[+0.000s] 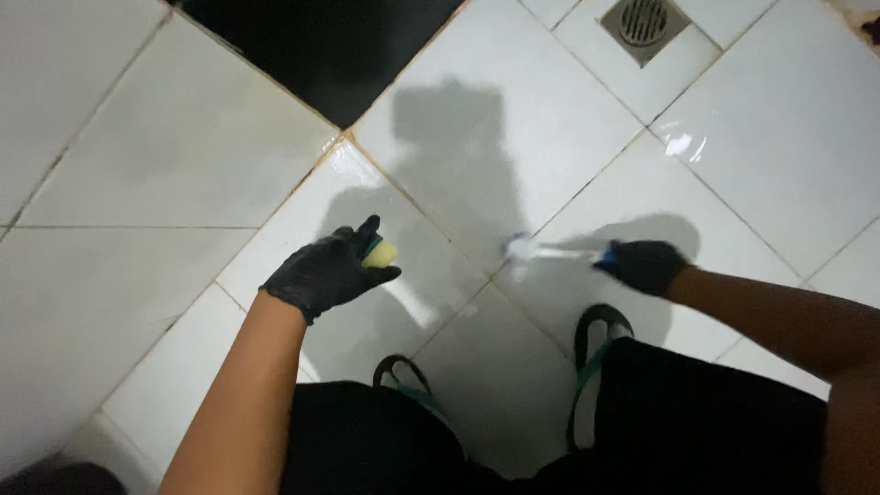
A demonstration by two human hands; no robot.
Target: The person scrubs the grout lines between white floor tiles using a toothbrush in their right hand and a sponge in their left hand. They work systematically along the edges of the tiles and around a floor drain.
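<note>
My left hand, in a black glove, holds a yellow sponge with a green layer just above the wet white tiled floor. My right hand, also in a black glove, grips the handle of a small white brush. The blurred brush head rests on a brownish grout line between tiles. Both hands are held low over the floor, about a tile's width apart.
A square metal floor drain sits at the top right. A black tile or dark opening lies at the top centre. My feet in flip-flops stand on the tiles below the hands, with dark shorts over my knees.
</note>
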